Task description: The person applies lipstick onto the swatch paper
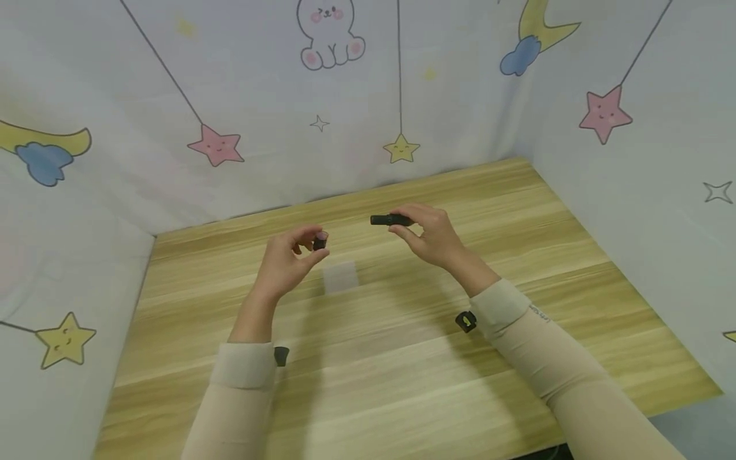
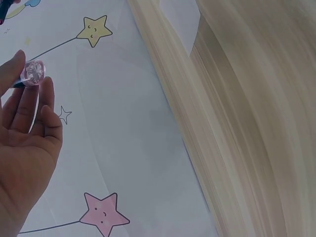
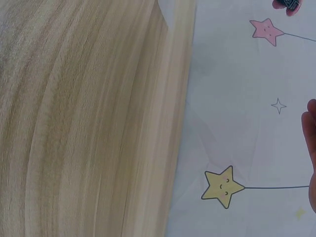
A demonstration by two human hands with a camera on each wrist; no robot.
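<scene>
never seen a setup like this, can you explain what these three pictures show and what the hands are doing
There is no robot here: these are a person's two bare hands, in pale sleeves. The widest picture comes from a camera worn on the head, looking forward and down. The other two come from cameras on the left and right wrists; the right one catches only part of its own hand, at the edge.

The left hand pinches a small dark piece with a clear pinkish end. The right hand holds a slim black tube. The two things are apart, and I cannot tell for sure what they are.

Below them, a white square lies on a wood-patterned table. Behind is a pale backdrop printed with stars and moons.
</scene>
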